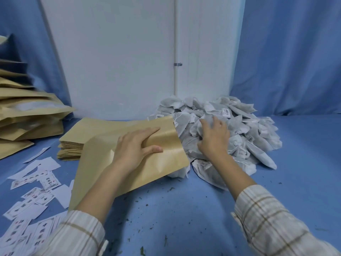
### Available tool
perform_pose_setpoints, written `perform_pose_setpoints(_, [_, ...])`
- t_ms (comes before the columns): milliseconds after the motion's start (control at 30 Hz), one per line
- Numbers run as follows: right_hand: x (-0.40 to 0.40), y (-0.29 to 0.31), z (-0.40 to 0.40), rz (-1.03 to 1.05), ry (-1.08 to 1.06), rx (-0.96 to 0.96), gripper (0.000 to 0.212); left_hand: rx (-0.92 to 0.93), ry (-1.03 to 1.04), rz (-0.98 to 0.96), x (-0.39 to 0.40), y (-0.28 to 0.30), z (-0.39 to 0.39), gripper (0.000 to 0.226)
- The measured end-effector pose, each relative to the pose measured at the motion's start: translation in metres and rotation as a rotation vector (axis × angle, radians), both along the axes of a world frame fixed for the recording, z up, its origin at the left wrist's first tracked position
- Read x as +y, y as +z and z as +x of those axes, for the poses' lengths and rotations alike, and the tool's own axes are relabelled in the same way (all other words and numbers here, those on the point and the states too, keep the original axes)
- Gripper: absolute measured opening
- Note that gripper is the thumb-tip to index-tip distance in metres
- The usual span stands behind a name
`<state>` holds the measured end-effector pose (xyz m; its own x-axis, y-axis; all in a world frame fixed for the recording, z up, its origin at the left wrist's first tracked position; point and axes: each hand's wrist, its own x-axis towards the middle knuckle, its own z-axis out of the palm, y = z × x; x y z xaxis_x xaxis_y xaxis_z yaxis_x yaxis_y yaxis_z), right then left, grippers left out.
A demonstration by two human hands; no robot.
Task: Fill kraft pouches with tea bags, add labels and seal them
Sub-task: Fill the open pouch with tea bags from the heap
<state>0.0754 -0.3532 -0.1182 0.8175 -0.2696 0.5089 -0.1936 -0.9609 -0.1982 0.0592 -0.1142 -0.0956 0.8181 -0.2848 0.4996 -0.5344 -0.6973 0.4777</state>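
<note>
A flat kraft pouch (147,172) lies tilted on the blue table, its mouth pointing right toward a big pile of white tea bags (249,130). My left hand (136,146) holds the pouch near its mouth, fingers over the top and thumb pinching a fold of the paper. My right hand (212,137) rests on the left side of the tea bag pile, fingers spread over the bags and slightly blurred. Printed paper labels (36,191) lie scattered at the lower left.
A stack of flat kraft pouches (73,143) sits behind the held pouch. Bulging pouches (27,115) are heaped at the far left. Tea crumbs dot the blue table (184,209). A white wall and blue curtains close off the back.
</note>
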Motion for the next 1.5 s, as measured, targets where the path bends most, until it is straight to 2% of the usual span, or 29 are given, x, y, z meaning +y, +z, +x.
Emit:
perform_pose_setpoints(67, [-0.016, 0.000, 0.006, -0.086, -0.068, 0.168, 0.065, -0.012, 0.011, 0.000, -0.007, -0.002, 0.003, 0.055])
perform_pose_setpoints(133, [-0.026, 0.001, 0.010, -0.051, -0.025, 0.198, 0.058, -0.017, 0.023, -0.020, -0.013, -0.003, 0.006, 0.055])
perform_pose_setpoints(167, [-0.027, 0.001, 0.009, -0.026, 0.020, 0.143, 0.054, -0.023, 0.027, -0.029, -0.015, -0.003, 0.007, 0.056])
perform_pose_setpoints(233, [-0.024, 0.001, 0.002, 0.141, 0.112, -0.140, 0.044, -0.029, 0.033, -0.040, -0.018, -0.003, 0.010, 0.057])
perform_pose_setpoints(300, [-0.014, 0.002, -0.011, 0.526, 0.170, -0.405, 0.033, -0.013, 0.033, -0.056, -0.019, -0.002, 0.012, 0.058])
perform_pose_setpoints(367, [-0.006, 0.006, -0.019, 1.054, 0.227, -0.501, 0.034, 0.016, 0.029, -0.076, -0.018, 0.000, 0.014, 0.058])
perform_pose_setpoints(433, [-0.004, 0.011, -0.024, 1.466, 0.342, -0.462, 0.032, 0.033, 0.023, -0.105, -0.016, 0.002, 0.014, 0.059])
perform_pose_setpoints(500, [-0.001, 0.011, -0.024, 1.597, 0.478, -0.300, 0.027, 0.027, 0.017, -0.125, -0.014, 0.004, 0.013, 0.059])
perform_pose_setpoints(567, [0.007, 0.011, -0.024, 1.562, 0.630, -0.077, 0.020, 0.023, -0.019, -0.138, -0.014, 0.005, 0.009, 0.059])
perform_pose_setpoints(600, [0.013, 0.012, -0.024, 1.458, 0.671, 0.031, 0.019, 0.020, -0.053, -0.131, -0.015, 0.006, 0.006, 0.059])
perform_pose_setpoints(633, [0.019, 0.014, -0.023, 1.274, 0.664, 0.122, 0.019, 0.007, -0.089, -0.104, -0.016, 0.006, 0.002, 0.059])
perform_pose_setpoints(733, [0.034, 0.022, -0.015, 0.515, 0.465, 0.325, 0.016, -0.078, -0.144, 0.031, -0.019, 0.002, -0.003, 0.057])
perform_pose_setpoints(767, [0.037, 0.023, -0.014, 0.420, 0.449, 0.379, 0.021, -0.087, -0.150, 0.044, -0.018, 0.001, -0.003, 0.056])
perform_pose_setpoints(800, [0.037, 0.024, -0.013, 0.453, 0.512, 0.426, 0.024, -0.074, -0.154, 0.029, -0.017, 0.000, -0.003, 0.055])
perform_pose_setpoints(867, [0.034, 0.024, -0.019, 0.821, 0.754, 0.508, 0.025, -0.017, -0.148, -0.037, -0.014, 0.000, 0.001, 0.052])
perform_pose_setpoints(900, [0.032, 0.021, -0.023, 1.027, 0.837, 0.479, 0.024, -0.004, -0.135, -0.048, -0.012, 0.001, 0.003, 0.051])
perform_pose_setpoints(933, [0.028, 0.016, -0.023, 1.105, 0.830, 0.368, 0.023, -0.008, -0.118, -0.039, -0.012, 0.001, 0.005, 0.050])
perform_pose_setpoints(967, [0.024, 0.011, -0.022, 1.052, 0.738, 0.220, 0.022, -0.017, -0.104, -0.026, -0.012, 0.001, 0.007, 0.051])
perform_pose_setpoints(1033, [0.008, -0.001, -0.015, 0.697, 0.466, 0.011, 0.021, -0.009, -0.098, -0.016, -0.014, 0.000, 0.009, 0.052])
perform_pose_setpoints(1067, [0.000, -0.006, -0.014, 0.476, 0.382, 0.034, 0.022, 0.006, -0.102, -0.017, -0.016, -0.001, 0.009, 0.053])
perform_pose_setpoints(1167, [-0.012, -0.020, -0.012, -0.005, 0.297, 0.417, 0.041, 0.019, -0.106, -0.008, -0.020, -0.005, 0.010, 0.053])
perform_pose_setpoints(1200, [-0.013, -0.022, -0.012, -0.103, 0.263, 0.464, 0.040, 0.018, -0.105, -0.006, -0.021, -0.007, 0.011, 0.054])
perform_pose_setpoints(1233, [-0.014, -0.024, -0.012, -0.159, 0.232, 0.425, 0.034, 0.017, -0.102, 0.000, -0.023, -0.008, 0.011, 0.054])
perform_pose_setpoints(1300, [-0.017, -0.023, -0.013, -0.122, 0.173, 0.204, 0.022, 0.013, -0.091, 0.017, -0.023, -0.010, 0.012, 0.054])
perform_pose_setpoints(1333, [-0.019, -0.024, -0.015, -0.004, 0.142, 0.046, 0.021, 0.009, -0.083, 0.021, -0.024, -0.011, 0.013, 0.054])
perform_pose_setpoints(1367, [-0.021, -0.022, -0.018, 0.184, 0.107, -0.111, 0.021, 0.004, -0.076, 0.018, -0.024, -0.010, 0.013, 0.054])
perform_pose_setpoints(1433, [-0.027, -0.014, -0.026, 0.704, 0.085, -0.363, 0.016, -0.004, -0.065, 0.012, -0.024, -0.010, 0.014, 0.054])
perform_pose_setpoints(1500, [-0.028, -0.006, -0.029, 1.141, 0.136, -0.415, 0.008, -0.011, -0.053, 0.017, -0.025, -0.009, 0.014, 0.055])
